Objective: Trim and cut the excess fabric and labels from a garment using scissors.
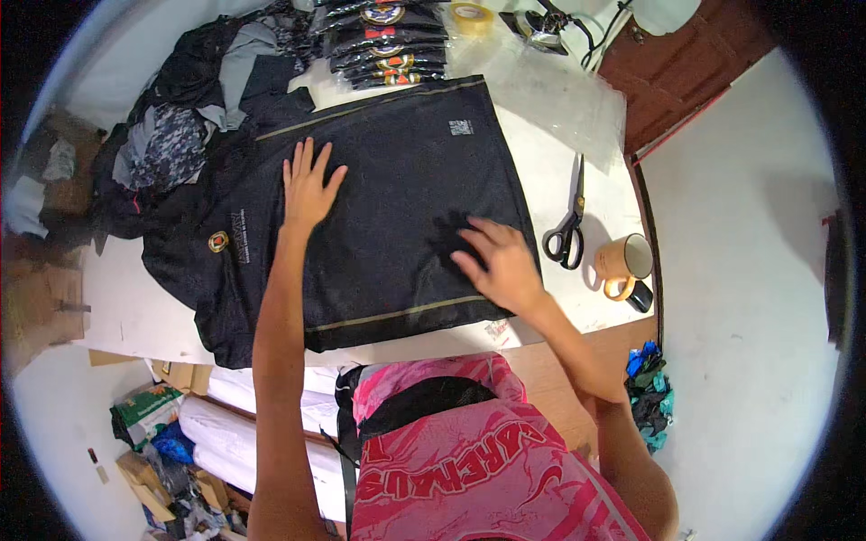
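A black shirt (388, 198) lies spread sideways on the white table, its hem toward the right and its collar end toward the left. Thin yellowish lines run along both long sides, and a small round badge (218, 241) sits on the chest. My left hand (311, 189) rests flat on the cloth near the upper middle, fingers spread. Over the lower right part, close to the hem, is my right hand (501, 266), fingers apart and slightly curled, with a shadow beside it. Neither hand grips anything.
Black-handled scissors (568, 225), a tan mug (624, 259) and a small black object (640, 298) stand along the right table edge. Bagged folded garments (388, 45), a tape roll (469, 18) and clear plastic bags (559, 99) lie at the back. A garment heap (180, 135) fills the far left.
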Tool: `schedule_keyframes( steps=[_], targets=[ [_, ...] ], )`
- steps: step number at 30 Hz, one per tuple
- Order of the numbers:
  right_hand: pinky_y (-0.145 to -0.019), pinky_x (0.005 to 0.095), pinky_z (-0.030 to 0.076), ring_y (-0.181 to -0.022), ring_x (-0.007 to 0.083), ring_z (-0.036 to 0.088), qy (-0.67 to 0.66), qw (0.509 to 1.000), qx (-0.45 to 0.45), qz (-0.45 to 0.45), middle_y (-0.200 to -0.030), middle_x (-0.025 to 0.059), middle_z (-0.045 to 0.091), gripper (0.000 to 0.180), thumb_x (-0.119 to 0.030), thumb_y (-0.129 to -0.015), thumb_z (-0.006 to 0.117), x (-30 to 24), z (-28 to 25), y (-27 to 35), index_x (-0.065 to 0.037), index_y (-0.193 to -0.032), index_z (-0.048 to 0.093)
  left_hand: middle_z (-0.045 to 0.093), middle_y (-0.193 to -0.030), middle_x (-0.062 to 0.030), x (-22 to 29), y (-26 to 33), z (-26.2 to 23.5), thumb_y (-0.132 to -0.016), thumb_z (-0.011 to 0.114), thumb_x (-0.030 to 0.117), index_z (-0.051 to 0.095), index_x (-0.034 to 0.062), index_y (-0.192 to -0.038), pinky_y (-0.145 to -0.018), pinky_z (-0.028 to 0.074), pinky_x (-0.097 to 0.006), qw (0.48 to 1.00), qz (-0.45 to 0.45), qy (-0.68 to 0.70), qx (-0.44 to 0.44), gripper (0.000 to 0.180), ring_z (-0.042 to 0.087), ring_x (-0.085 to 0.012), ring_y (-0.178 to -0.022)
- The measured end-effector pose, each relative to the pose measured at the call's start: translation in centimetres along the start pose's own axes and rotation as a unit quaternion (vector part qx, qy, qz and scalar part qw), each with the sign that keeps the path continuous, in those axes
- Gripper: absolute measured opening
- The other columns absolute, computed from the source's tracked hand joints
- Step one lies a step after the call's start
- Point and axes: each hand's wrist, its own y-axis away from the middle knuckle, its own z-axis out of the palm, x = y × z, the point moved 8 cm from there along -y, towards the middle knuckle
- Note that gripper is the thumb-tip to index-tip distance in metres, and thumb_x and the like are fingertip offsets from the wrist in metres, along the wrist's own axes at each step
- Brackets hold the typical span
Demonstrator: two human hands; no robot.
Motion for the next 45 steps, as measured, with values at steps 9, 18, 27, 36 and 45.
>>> schedule_keyframes(
  steps=[9, 18, 27, 36, 45],
  targets=[
    [-0.110, 0.0535, 0.021, -0.135, 0.0388, 0.030, 0.079, 0.993, -0.079, 0.027, -0.145, 0.0219, 0.035, 0.067, -0.047, -0.085, 0.059, -0.4, 3.3, 4.5, -0.004, -0.135, 0.046, 0.031, -0.148, -0.0211, -3.9, 4.5, -0.7, -0.089, 0.047, 0.060, 0.044, 0.0115, -0.139, -0.110, 0.018, -0.058, 0.997, -0.075, -0.026, -0.005, 0.070, 0.024, -0.0384, -0.139],
    [-0.107, 0.0489, 0.028, -0.128, 0.0411, 0.038, 0.042, 0.998, 0.042, -0.012, -0.137, 0.0251, 0.042, 0.057, -0.038, -0.083, 0.067, 2.5, 4.4, -8.0, 0.000, -0.123, 0.054, 0.036, -0.144, -0.0236, -5.1, 3.8, -1.2, -0.086, 0.059, 0.049, 0.050, 0.0103, -0.134, -0.111, 0.024, -0.051, 0.990, -0.063, 0.116, 0.046, 0.062, 0.029, -0.0394, -0.136],
    [-0.114, 0.0503, 0.016, -0.139, 0.0367, 0.025, 0.150, 0.987, -0.023, 0.059, -0.149, 0.0204, 0.031, 0.073, -0.053, -0.087, 0.055, 9.2, 10.0, -14.7, -0.006, -0.140, 0.041, 0.041, -0.141, -0.0201, -19.9, 1.5, -2.3, -0.091, 0.049, 0.049, 0.049, 0.0128, -0.135, -0.108, 0.025, -0.054, 0.973, -0.225, -0.027, 0.048, 0.056, 0.034, -0.0384, -0.133],
    [-0.086, 0.0473, 0.045, -0.099, 0.0368, 0.057, 0.161, 0.982, 0.096, -0.007, -0.108, 0.0188, 0.062, 0.032, -0.025, -0.080, 0.069, 5.0, 6.9, -16.1, 0.002, -0.097, 0.065, 0.023, -0.153, -0.0172, -16.5, -2.1, 2.1, -0.092, 0.030, 0.064, 0.031, 0.0185, -0.147, -0.114, 0.013, -0.053, 0.980, -0.185, -0.076, 0.016, 0.071, 0.019, -0.0337, -0.142],
    [-0.088, 0.0459, 0.048, -0.106, 0.0379, 0.060, 0.069, 0.983, -0.114, 0.125, -0.111, 0.0239, 0.063, 0.063, -0.048, -0.080, 0.064, -2.8, 25.5, -40.9, -0.003, -0.123, 0.054, 0.017, -0.155, -0.0148, -16.1, -2.9, 1.7, -0.091, 0.030, 0.065, 0.026, 0.0181, -0.149, -0.115, 0.007, -0.050, 0.974, -0.216, -0.046, -0.046, 0.075, 0.012, -0.0305, -0.144]
  ],
)
